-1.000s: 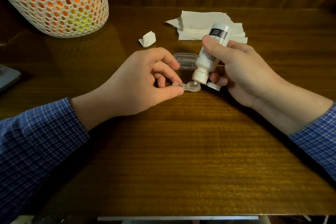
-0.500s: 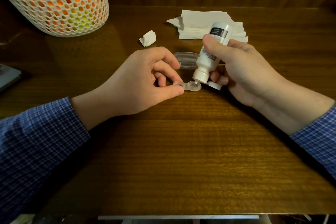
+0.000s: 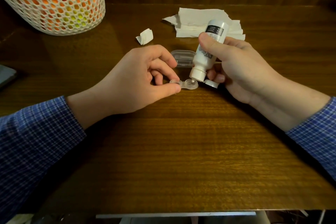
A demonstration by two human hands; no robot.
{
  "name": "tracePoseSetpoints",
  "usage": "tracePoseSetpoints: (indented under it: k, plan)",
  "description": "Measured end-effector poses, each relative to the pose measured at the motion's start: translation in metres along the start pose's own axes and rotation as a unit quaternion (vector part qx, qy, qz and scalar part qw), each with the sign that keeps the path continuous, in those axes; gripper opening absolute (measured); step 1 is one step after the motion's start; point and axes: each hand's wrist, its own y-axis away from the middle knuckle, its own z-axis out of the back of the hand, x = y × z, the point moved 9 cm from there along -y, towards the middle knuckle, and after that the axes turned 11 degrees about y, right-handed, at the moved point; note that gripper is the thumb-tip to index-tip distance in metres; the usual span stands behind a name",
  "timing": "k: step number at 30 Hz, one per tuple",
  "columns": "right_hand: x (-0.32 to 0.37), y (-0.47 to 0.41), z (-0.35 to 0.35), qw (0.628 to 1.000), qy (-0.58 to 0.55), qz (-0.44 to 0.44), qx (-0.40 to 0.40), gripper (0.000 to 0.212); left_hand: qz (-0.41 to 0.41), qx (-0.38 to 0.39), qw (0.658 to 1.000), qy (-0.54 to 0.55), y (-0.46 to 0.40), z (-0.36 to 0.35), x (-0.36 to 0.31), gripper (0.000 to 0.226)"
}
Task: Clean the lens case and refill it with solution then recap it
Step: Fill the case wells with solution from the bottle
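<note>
On the near stretch of the wooden table (image 3: 181, 151), two forearms in blue checked sleeves (image 3: 36, 142) reach inward. The left hand (image 3: 138, 80) pinches the left well of the clear lens case (image 3: 183, 85), which rests on the wood. The right hand (image 3: 241, 67) grips a white solution bottle (image 3: 207, 49), tipped nozzle-down over the right well (its flip cap hangs open beside the fingers). Just behind lies a clear plastic lid (image 3: 182, 58), then a crumpled tissue scrap (image 3: 145, 36), folded tissues (image 3: 196, 22) and a mesh-covered lamp (image 3: 52, 0).
</note>
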Motion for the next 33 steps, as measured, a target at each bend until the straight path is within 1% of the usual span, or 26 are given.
tracePoseSetpoints:
  k: [21,33]
  plan:
    - [-0.0005,-0.0007,0.0005,1.0,-0.004,0.0,0.006,0.018,0.0,0.001,1.0,0.0,-0.0002,-0.0005,0.0004,0.04]
    - [0.0005,-0.0007,0.0021,1.0,-0.004,0.017,-0.011,0.021,-0.003,0.004,1.0,0.002,-0.0003,-0.0005,0.0002,0.04]
